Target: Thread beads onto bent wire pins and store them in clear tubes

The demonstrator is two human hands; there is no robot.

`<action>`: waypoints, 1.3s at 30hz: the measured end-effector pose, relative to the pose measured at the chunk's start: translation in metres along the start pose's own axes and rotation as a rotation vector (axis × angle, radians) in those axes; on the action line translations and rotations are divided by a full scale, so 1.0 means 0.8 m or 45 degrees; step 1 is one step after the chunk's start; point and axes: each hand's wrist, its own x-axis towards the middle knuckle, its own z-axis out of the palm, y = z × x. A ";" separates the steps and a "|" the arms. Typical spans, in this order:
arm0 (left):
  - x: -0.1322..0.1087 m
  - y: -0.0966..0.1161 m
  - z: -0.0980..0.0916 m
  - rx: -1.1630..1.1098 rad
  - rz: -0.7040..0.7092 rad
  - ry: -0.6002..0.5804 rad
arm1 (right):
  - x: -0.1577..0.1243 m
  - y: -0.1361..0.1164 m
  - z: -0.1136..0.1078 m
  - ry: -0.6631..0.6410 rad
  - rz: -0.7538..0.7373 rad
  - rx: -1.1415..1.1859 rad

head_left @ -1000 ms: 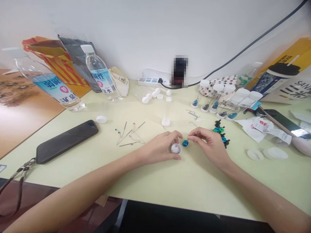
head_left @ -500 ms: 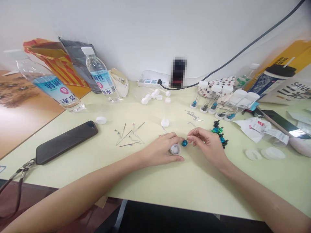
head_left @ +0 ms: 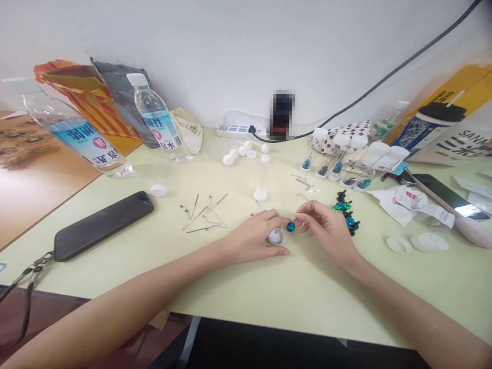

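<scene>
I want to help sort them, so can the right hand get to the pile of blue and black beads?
Probably yes. The right hand is close beside the pile of blue and black beads and nothing seems to stand between them, though its fingertips are busy at the small blue bead.

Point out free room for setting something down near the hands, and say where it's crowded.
A free patch of cream tabletop lies below the left hand and right hand, up to the front edge. Another lies between the black smartphone and the metal pins. It's crowded around the capped glass vials and blue-green beads.
</scene>
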 end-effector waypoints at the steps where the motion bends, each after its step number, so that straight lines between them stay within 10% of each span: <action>1: 0.000 0.000 0.000 0.005 -0.002 -0.005 | 0.000 0.000 0.000 0.003 0.000 0.001; 26: 0.001 0.002 -0.002 -0.022 0.015 0.008 | -0.002 -0.010 -0.003 -0.065 -0.332 -0.374; 34: 0.000 -0.012 -0.028 -0.063 -0.153 0.376 | -0.001 -0.009 -0.004 -0.081 -0.262 -0.360; 39: 0.002 -0.017 -0.023 0.031 -0.162 0.351 | -0.001 -0.009 -0.004 -0.082 -0.269 -0.375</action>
